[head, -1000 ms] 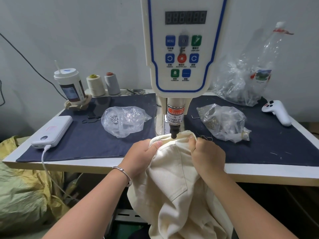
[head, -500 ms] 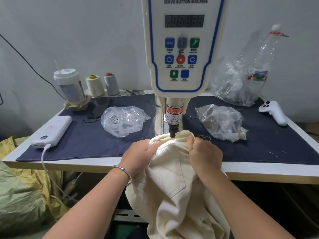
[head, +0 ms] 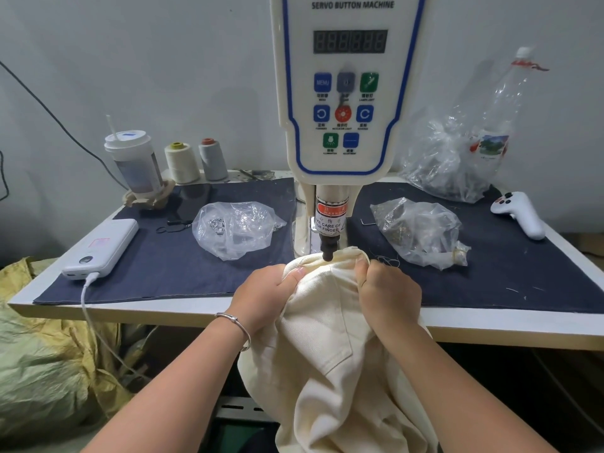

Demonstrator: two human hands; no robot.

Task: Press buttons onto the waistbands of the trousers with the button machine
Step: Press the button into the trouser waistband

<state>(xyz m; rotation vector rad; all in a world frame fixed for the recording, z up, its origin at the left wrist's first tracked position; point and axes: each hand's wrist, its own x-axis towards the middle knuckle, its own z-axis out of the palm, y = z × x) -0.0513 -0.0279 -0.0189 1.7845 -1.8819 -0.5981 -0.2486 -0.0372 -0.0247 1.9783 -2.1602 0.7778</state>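
- Trousers (head: pixel 330 348), cream twill, hang off the front edge of the tabletop (head: pixel 130 317) at 6 o'clock; their waistband (head: pixel 330 258) is bunched up under the button machine (head: pixel 349 93), the dark punch tip (head: pixel 327 253) touching the cloth
- My left hand (head: pixel 261 295) pinches the waistband just at 9 o'clock of the punch, thumb on top, fingers curled under the fabric; a thin silver bangle (head: pixel 233 325) circles that wrist
- My right hand (head: pixel 387 289) grips the waistband at 3 o'clock of the punch, fingers folded tight over the edge; the two hands stand apart with the punch between them
- A red warning label (head: pixel 330 214) wraps the machine's column above the punch; the control panel above it carries blue, green and red keys and a dark display
- A navy cloth (head: pixel 163 269) covers the tabletop; on it at 10 o'clock of the punch lies a clear bag of silvery parts (head: pixel 235 230), at 2 o'clock a clear bag of darker parts (head: pixel 418 233)
- A white power bank (head: pixel 101 250) sits at 9 o'clock near the tabletop's left edge, its cable dropping over the front
- A lidded cup with a straw (head: pixel 134 165) and two thread cones (head: pixel 196 161) stand at 11 o'clock by the wall
- A white controller (head: pixel 519 214) lies at 3 o'clock; behind it a crumpled bag and a clear bottle (head: pixel 503 109); I cannot tell what the bag holds
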